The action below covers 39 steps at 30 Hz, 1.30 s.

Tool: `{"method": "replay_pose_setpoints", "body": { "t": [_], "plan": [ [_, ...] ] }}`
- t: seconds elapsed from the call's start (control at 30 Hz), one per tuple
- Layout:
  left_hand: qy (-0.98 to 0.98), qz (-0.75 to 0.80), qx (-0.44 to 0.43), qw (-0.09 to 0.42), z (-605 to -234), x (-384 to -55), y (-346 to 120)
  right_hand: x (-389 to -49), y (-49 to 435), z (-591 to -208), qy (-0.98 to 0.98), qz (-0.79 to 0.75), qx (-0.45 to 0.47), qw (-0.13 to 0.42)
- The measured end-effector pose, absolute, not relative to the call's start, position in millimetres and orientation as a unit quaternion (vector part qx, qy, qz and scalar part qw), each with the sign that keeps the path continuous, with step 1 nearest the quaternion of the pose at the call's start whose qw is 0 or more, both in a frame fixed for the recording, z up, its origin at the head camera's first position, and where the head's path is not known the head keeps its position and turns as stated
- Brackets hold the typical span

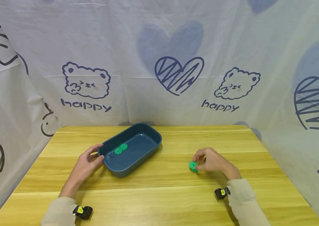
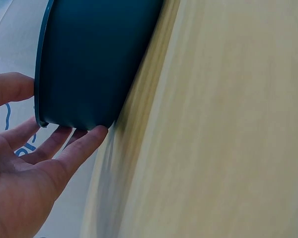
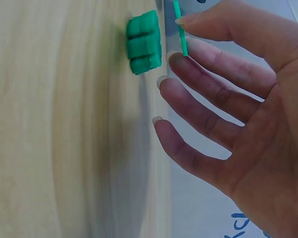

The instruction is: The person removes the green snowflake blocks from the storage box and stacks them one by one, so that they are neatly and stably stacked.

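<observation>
A dark blue rectangular bin (image 1: 131, 168) stands on the table, with two green notched discs (image 1: 121, 148) inside. My left hand (image 1: 87, 163) holds the bin at its left end, thumb and fingers spread around the outer wall; in the left wrist view, the fingertips (image 2: 100, 132) touch that wall (image 2: 94, 64). To the right of the bin, my right hand (image 1: 211, 161) pinches a thin green disc (image 3: 182, 37) edge-on between thumb and index finger, the other fingers loosely bent. Right beside it, a small stack of green discs (image 3: 145, 42) sits on the table.
The wooden table (image 1: 173, 197) has its far edge against a white cloth (image 1: 131, 91) printed with hearts and bears. More cloth hangs at the left and right sides. Each wrist wears a small black camera (image 1: 83, 212).
</observation>
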<state>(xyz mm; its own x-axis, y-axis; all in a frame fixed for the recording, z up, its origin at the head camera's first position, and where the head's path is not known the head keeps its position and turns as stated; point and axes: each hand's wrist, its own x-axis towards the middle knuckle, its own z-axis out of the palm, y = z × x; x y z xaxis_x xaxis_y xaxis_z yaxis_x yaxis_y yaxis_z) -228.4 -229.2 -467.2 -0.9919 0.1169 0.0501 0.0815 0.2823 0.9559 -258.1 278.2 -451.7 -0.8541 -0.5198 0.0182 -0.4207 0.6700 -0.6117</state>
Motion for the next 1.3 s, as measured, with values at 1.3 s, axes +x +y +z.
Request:
{"method": "replay_pose_setpoints", "body": {
  "t": [1.3],
  "plan": [
    [0.803, 0.592, 0.061, 0.014, -467.0, -227.8, -228.4, -210.3, 310.1, -442.1, 0.902, -0.279, -0.269, 0.192]
  ]
}}
